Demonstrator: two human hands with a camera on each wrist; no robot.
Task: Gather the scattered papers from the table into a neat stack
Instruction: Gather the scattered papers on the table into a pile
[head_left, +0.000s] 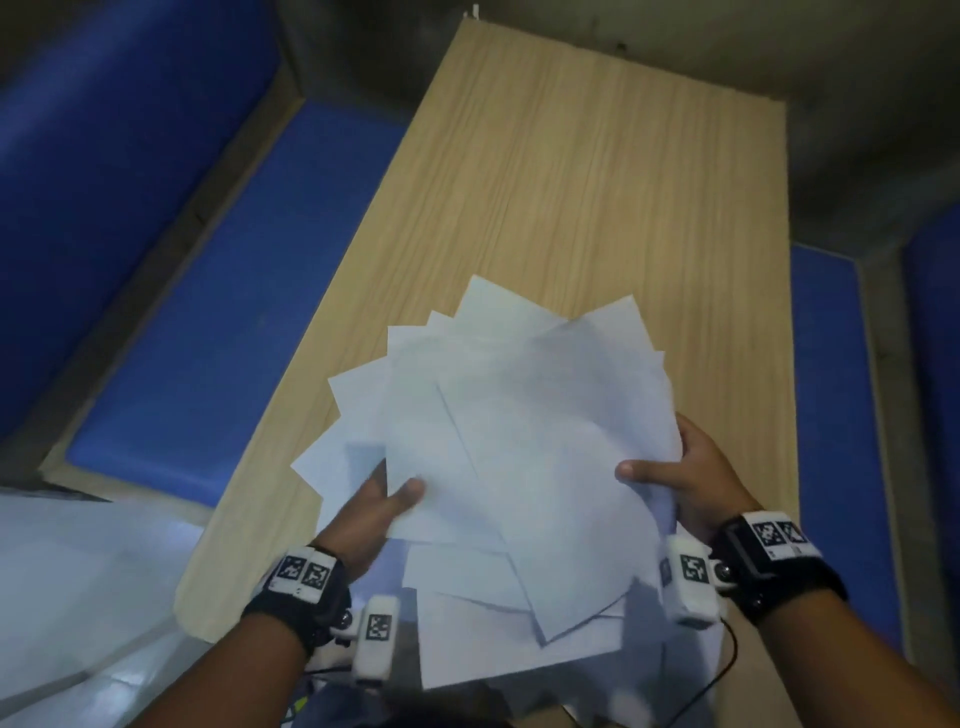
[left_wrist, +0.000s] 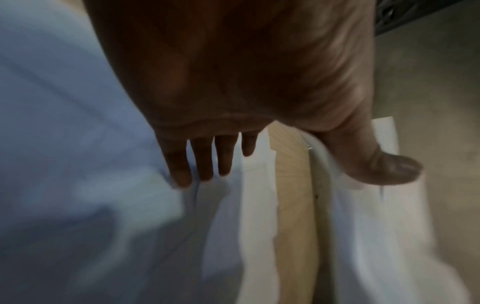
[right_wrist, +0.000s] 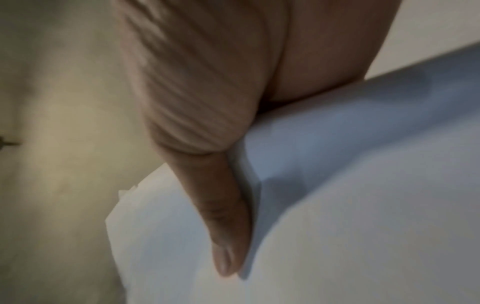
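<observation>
I saw both hands holding one loose fan of white papers low in the middle of the head view, lifted above the near end of the wooden tabletop. The sheets were splayed at many angles, corners sticking out toward the upper left and upper right of the bundle, so the edges were not squared.

My left hand grasped the bundle at its lower left, thumb on top. In the left wrist view the fingers lay fairly straight under the sheets while the thumb pressed from the other side.

My right hand grasped the right edge, thumb laid flat across the top sheet. The right wrist view showed that thumb along the paper; the other fingers were hidden behind it.

I could read no writing on the sheets; they looked blank or too blurred to tell. Each wrist wore a black band carrying white tags with black square code patterns, no legible words.

Blue cushioned seats ran along the left of the frame, another at the right edge.
</observation>
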